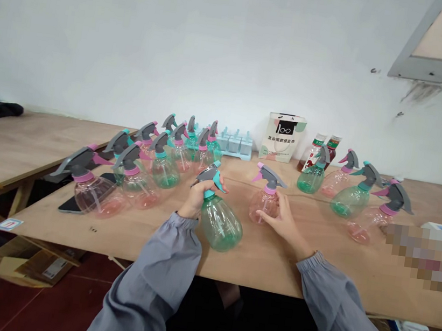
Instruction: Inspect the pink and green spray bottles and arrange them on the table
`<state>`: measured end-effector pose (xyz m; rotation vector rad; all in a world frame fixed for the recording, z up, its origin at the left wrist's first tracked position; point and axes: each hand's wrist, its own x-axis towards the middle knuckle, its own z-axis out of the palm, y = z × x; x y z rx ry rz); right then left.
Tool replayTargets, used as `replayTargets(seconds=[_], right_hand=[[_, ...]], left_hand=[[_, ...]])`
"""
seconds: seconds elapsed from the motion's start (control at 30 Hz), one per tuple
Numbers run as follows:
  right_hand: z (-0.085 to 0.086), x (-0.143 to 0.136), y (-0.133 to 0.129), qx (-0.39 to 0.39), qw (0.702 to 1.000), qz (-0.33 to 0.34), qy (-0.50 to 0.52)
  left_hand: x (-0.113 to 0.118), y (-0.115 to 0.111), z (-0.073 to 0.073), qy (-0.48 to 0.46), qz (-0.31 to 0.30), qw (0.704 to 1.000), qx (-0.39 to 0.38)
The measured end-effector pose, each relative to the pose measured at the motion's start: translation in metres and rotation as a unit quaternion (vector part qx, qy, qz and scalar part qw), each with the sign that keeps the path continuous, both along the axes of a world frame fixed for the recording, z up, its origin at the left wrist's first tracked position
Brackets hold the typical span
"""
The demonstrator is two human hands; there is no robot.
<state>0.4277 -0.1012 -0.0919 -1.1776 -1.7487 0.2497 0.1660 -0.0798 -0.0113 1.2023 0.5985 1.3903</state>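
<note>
From the head camera, the left hand (196, 197) is gripping the neck of a green spray bottle (219, 222), fingers wrapped tight just under its grey and teal trigger head (211, 176). The bottle is leaning toward the person near the front edge of the wooden table (257, 262). The right hand (284, 223) is cupping the belly of a pink spray bottle (265, 204), fingers curled loosely round its right side; that bottle is standing upright just beside the green one, its pink-nosed trigger pointing left.

To the left, a crowd of finished-looking spray bottles (143, 169) is standing close together, pink and green mixed, with a dark phone (71, 204) lying by the nearest one. To the right, four more bottles (347, 193) are lying or leaning apart from each other. At the back wall a white paper bag (282, 137), a pale blue tray (234, 144) and two drink bottles (323, 149) are standing in a row.

Judging by the grips, holding at the neck seems sound: it is keeping the light plastic body from being squeezed. The tilted green bottle would be steadier with its base flat on the table, and the pink one would want a firmer hold before it is lifted.
</note>
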Motion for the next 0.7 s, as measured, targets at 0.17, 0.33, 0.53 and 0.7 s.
replayTargets(seconds=[0.17, 0.33, 0.53, 0.7], right_hand=[[0.002, -0.001, -0.002, -0.007, 1.000, 0.000, 0.006], [0.001, -0.001, -0.002, -0.004, 1.000, 0.003, 0.004], [0.000, -0.001, -0.001, -0.003, 1.000, 0.005, 0.006], [0.001, -0.002, -0.003, -0.018, 1.000, 0.001, 0.012]], left_hand=[[-0.019, 0.011, -0.001, 0.078, 0.100, 0.990, 0.065], [-0.053, 0.036, 0.005, 0.136, 0.288, 0.942, 0.104], [-0.076, 0.076, 0.001, 0.216, 0.353, 0.904, 0.107], [-0.077, 0.101, -0.004, 0.182, 0.359, 0.907, 0.121]])
